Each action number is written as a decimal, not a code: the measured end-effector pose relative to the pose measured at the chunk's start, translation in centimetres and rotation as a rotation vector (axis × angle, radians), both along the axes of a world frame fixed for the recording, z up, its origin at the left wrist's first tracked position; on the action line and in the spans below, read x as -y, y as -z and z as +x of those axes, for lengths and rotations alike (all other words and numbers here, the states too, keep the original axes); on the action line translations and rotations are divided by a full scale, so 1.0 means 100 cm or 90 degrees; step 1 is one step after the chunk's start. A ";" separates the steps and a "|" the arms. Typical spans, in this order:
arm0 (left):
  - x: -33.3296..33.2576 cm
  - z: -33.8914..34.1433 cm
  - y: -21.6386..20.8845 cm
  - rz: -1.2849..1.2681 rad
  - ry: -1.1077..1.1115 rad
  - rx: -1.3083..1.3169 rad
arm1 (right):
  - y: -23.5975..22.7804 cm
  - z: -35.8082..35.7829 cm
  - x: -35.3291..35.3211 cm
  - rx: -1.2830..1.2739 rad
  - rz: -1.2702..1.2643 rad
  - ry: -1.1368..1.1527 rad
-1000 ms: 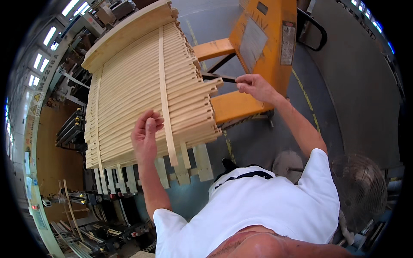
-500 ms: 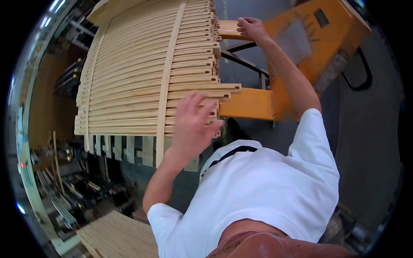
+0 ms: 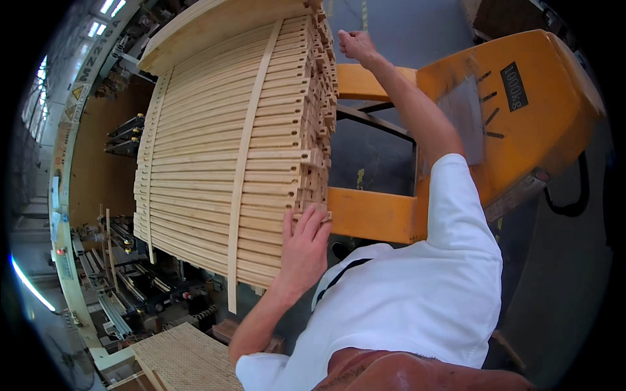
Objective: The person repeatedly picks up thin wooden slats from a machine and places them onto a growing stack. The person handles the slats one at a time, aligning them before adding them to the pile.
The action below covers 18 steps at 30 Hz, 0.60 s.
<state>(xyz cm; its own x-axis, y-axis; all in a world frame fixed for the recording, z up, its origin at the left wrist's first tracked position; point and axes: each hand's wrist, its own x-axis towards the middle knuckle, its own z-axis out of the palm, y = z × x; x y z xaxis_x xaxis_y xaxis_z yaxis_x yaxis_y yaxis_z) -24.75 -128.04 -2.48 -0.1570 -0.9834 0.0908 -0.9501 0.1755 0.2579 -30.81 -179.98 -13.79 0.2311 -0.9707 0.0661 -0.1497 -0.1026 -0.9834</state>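
Note:
A tall stack of pale wooden slats, each with a hole near its right end, fills the middle left. Two thin wooden strips lie across it; the right-hand strip runs near the slat ends. My left hand rests on the slat ends at the stack's near right corner, fingers stretched out, gripping nothing visible. One slat end pokes out beside its fingertips. My right hand is raised off the stack's far right end, its fingers curled in a loose fist with nothing seen in them.
An orange lift truck stands right of the stack, its forks reaching under it. A wide board lies at the stack's far end. Machinery is at left; another wood stack stands at the lower left.
My left hand has come down onto the slat ends. The slats that jutted out near it now sit closer to flush. My right hand has moved slightly left, its fingers more curled.

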 end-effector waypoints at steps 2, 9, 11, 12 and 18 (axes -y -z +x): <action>0.000 0.000 -0.002 0.017 -0.025 -0.009 | -0.002 0.009 0.031 -0.044 0.012 -0.021; 0.023 0.004 -0.024 -0.040 -0.091 -0.139 | -0.028 0.041 0.109 -0.146 -0.170 0.080; 0.036 0.019 -0.032 -0.093 -0.140 -0.161 | -0.037 0.049 0.120 -0.150 -0.159 0.116; 0.046 0.034 -0.028 -0.137 -0.163 -0.176 | -0.042 0.048 0.128 -0.136 -0.169 0.106; 0.117 0.088 -0.014 -0.153 -0.255 -0.091 | -0.043 0.055 0.162 0.003 -0.125 0.029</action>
